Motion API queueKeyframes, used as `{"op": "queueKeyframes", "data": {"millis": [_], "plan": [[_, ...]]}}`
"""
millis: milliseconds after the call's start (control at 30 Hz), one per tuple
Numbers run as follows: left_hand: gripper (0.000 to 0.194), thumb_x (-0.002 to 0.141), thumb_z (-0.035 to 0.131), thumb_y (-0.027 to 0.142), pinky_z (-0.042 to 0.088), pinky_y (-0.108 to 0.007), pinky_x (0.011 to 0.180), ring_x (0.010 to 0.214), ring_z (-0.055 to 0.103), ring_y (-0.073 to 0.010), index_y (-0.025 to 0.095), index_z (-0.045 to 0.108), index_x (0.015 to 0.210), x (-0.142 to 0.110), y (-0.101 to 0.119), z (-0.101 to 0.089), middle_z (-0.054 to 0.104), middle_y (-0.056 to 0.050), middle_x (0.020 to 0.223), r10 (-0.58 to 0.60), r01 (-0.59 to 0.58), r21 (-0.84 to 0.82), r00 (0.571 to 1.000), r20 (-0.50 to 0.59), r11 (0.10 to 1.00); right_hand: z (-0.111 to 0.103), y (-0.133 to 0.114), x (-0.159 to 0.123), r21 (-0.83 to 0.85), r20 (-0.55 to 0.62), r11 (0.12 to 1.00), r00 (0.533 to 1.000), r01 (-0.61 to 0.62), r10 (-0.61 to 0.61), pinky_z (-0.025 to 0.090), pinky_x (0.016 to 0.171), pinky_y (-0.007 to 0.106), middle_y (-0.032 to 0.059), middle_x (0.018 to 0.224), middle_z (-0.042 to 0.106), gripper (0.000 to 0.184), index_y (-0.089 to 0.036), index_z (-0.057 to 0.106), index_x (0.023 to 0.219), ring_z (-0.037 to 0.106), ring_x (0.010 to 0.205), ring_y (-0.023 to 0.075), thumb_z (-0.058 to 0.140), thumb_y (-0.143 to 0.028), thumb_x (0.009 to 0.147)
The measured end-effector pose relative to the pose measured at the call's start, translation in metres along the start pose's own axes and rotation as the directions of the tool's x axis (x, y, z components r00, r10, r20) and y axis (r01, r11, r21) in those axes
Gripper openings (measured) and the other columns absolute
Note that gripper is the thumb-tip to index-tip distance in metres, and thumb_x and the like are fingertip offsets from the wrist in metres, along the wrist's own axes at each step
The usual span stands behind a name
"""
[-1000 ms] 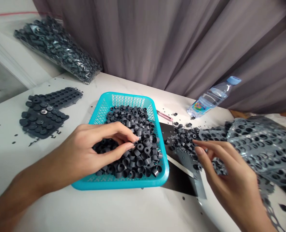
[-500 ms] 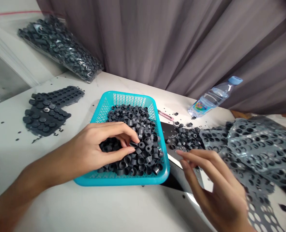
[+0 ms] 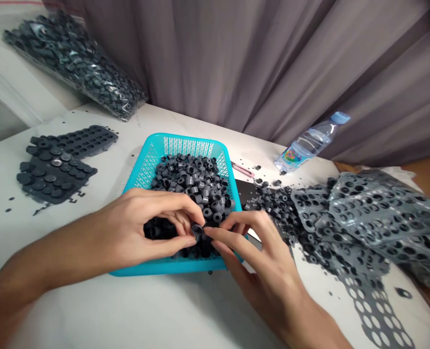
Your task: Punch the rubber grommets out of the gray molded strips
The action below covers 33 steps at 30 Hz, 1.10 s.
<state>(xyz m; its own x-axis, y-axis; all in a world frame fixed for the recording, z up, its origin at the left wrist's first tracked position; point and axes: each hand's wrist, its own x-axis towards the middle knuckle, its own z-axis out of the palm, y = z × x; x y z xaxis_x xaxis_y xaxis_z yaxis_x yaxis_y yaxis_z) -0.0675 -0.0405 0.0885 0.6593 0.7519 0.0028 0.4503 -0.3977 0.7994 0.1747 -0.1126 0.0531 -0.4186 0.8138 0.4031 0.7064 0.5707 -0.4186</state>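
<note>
Over the basket, my left hand (image 3: 145, 223) is closed, pinching a small black rubber cap (image 3: 197, 230) between thumb and forefinger, its hollow end facing up. My right hand (image 3: 262, 252) meets it from the right. Its forefinger tip touches or nearly touches the cap's side, with the thumb just below; anything between those fingertips is too small to make out. Beneath both hands, a turquoise plastic basket (image 3: 147, 150) holds a heap of similar black rubber caps (image 3: 189, 179).
Left lie moulded black rubber sheets (image 3: 58, 169); behind them leans a clear bag of black pieces (image 3: 76, 63). Right are a pink cutter (image 3: 243, 169), a water bottle (image 3: 305, 145), loose caps (image 3: 278, 203) and punched rubber sheets (image 3: 385, 208). A grey curtain (image 3: 215, 63) hangs behind the table.
My right hand has moved left from beside the basket to the cap in my left hand. My left hand still pinches the cap, now turned with its hollow end visible. The view has shifted slightly.
</note>
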Motion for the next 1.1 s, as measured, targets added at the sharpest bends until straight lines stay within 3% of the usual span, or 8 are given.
{"op": "queueKeyframes", "data": {"millis": [100,233,367,500,700,867,1100], "plan": [[0.017,0.089,0.073,0.032,0.061,-0.024,0.083,0.084,0.075,-0.0177,0.027,0.074,0.105,0.0,-0.002,0.002,0.077,0.001,0.091,-0.036,0.037,-0.095,0.999,0.007,0.995,0.001,0.0,0.0,0.02,-0.017,1.0,1.0,0.012,-0.012,0.051,0.078,0.037,0.009,0.109,0.058,0.036,-0.023,0.065,0.121,0.056,0.095,0.0216,0.06,-0.001,0.093],[0.022,0.085,0.078,0.035,0.063,-0.028,0.087,0.09,0.075,-0.0202,0.025,0.073,0.104,0.003,-0.006,0.002,0.078,-0.001,0.095,-0.116,0.12,-0.359,0.993,0.032,0.926,0.003,0.003,-0.002,-0.041,-0.017,0.995,0.995,0.093,-0.094,0.048,0.073,0.035,0.0087,0.107,0.062,0.032,-0.021,0.064,0.117,0.055,0.089,0.0206,0.059,0.0,0.093],[0.028,0.079,0.083,0.031,0.062,-0.03,0.09,0.093,0.076,-0.0208,0.024,0.073,0.104,0.004,-0.007,-0.001,0.078,-0.003,0.103,-0.184,0.238,-0.527,0.971,0.154,0.816,0.003,0.006,-0.003,-0.064,0.03,0.995,0.997,0.08,-0.078,0.048,0.073,0.036,0.0101,0.112,0.06,0.04,-0.022,0.061,0.127,0.055,0.092,0.0213,0.056,0.0,0.095],[0.027,0.079,0.083,0.026,0.062,-0.026,0.088,0.096,0.075,-0.0194,0.024,0.073,0.103,0.003,-0.004,-0.005,0.078,-0.003,0.104,-0.211,0.335,-0.618,0.94,0.267,0.711,0.004,0.006,-0.001,-0.055,0.03,0.997,0.999,0.047,-0.046,0.048,0.074,0.035,0.0102,0.112,0.059,0.038,-0.021,0.062,0.125,0.054,0.091,0.0207,0.056,0.0,0.095],[0.026,0.085,0.076,0.024,0.06,-0.025,0.093,0.106,0.073,-0.0192,0.024,0.073,0.11,0.002,-0.001,-0.011,0.077,-0.004,0.112,-0.187,0.363,-0.69,0.929,0.318,0.627,0.007,0.002,0.004,-0.043,-0.03,0.998,0.999,0.041,-0.042,0.05,0.073,0.036,0.0096,0.105,0.062,0.025,-0.019,0.065,0.113,0.056,0.087,0.021,0.06,-0.003,0.095],[0.03,0.084,0.077,0.027,0.059,-0.027,0.096,0.107,0.073,-0.0205,0.023,0.073,0.114,0.002,-0.001,-0.012,0.077,-0.006,0.113,-0.207,0.357,-0.686,0.933,0.295,0.633,0.007,-0.001,0.006,0.037,-0.112,0.999,0.994,-0.006,0.01,0.052,0.076,0.036,0.0089,0.103,0.062,0.022,-0.02,0.064,0.11,0.06,0.091,0.0214,0.06,-0.004,0.095],[0.029,0.085,0.077,0.027,0.058,-0.028,0.098,0.111,0.072,-0.0215,0.024,0.074,0.113,0.003,-0.003,-0.013,0.077,-0.006,0.114,-0.213,0.348,-0.666,0.937,0.278,0.659,-0.002,-0.003,0.006,0.211,-0.08,0.974,0.991,-0.085,0.104,0.055,0.081,0.035,0.0076,0.104,0.064,0.018,-0.022,0.065,0.106,0.064,0.097,0.0215,0.056,-0.009,0.098]]}}
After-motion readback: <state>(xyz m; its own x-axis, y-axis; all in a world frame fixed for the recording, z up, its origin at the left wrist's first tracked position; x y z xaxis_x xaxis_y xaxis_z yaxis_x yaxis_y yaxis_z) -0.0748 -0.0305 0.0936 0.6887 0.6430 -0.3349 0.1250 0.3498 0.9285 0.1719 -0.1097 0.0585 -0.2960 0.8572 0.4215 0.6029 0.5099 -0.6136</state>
